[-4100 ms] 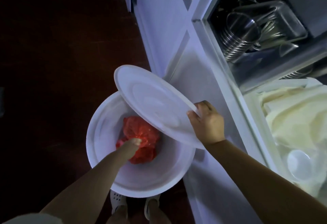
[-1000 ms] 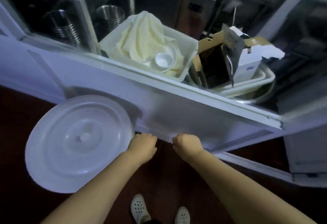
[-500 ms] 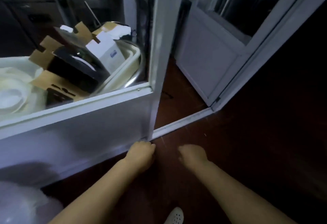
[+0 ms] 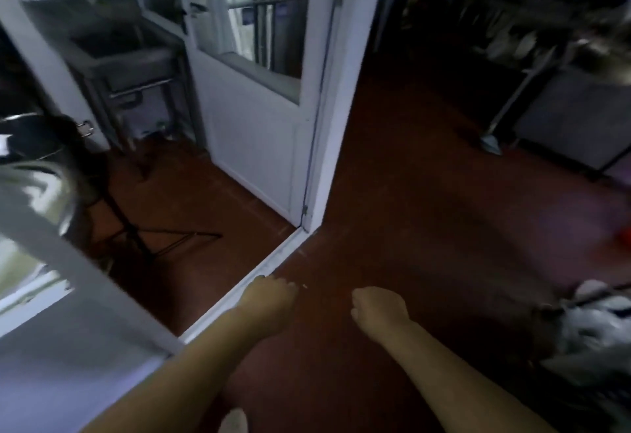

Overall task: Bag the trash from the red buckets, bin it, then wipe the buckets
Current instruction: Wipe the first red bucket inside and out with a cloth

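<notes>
We are looking down at a dark reddish-brown tiled floor (image 4: 426,214), with both bare forearms reaching forward from six o'clock. Our left hand (image 4: 269,297) is hanging with its fingers curled under, holding nothing, just right of the white floor-level frame rail (image 4: 239,299); our right hand (image 4: 379,306) is sitting beside it toward five o'clock, likewise loosely fisted and holding nothing. At twelve o'clock a white panelled door with a barred glass pane (image 4: 259,91) is standing open, and at eleven o'clock a grey steel sink unit on legs (image 4: 126,56) is showing through the opening. A small blurred patch of red (image 4: 624,238) is showing at the three o'clock edge; we cannot tell whether it is one of the red buckets. A crumpled pale plastic bag (image 4: 594,323) is lying at four o'clock, and a pale shoe tip (image 4: 234,422) is peeking in at six o'clock
</notes>
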Action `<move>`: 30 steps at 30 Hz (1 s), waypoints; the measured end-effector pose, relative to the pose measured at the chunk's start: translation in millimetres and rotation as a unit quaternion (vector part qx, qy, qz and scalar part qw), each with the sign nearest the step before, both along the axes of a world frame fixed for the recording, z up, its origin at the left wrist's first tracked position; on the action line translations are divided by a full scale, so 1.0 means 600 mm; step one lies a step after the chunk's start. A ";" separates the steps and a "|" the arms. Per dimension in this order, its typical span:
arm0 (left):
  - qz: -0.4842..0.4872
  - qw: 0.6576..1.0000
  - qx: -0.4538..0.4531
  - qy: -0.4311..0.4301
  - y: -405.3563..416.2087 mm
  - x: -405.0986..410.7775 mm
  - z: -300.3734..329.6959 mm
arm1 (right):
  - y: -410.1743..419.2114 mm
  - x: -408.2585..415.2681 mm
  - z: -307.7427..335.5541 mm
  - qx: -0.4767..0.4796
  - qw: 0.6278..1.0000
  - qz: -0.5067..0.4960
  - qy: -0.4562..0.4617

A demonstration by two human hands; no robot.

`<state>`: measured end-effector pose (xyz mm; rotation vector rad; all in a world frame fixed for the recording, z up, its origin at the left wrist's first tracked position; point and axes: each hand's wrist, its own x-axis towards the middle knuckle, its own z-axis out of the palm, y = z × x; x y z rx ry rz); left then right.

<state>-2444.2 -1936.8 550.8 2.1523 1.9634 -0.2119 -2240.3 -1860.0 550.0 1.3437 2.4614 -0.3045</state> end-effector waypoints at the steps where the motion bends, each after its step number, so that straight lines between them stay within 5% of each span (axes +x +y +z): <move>1: -0.020 1.000 0.000 0.001 0.036 0.013 0.004 | 0.024 0.016 0.002 0.003 1.000 -0.017 0.000; 7: -0.096 0.994 0.009 -0.057 0.254 0.080 0.014 | 0.181 0.099 0.018 0.032 0.993 -0.116 0.005; 18: -0.233 0.972 0.008 -0.003 0.752 0.136 0.043 | 0.551 0.182 0.037 0.079 0.953 -0.291 0.005; 30: -0.327 0.944 0.032 -0.024 1.202 0.448 0.046 | 0.882 0.462 0.030 0.083 0.905 -0.417 0.026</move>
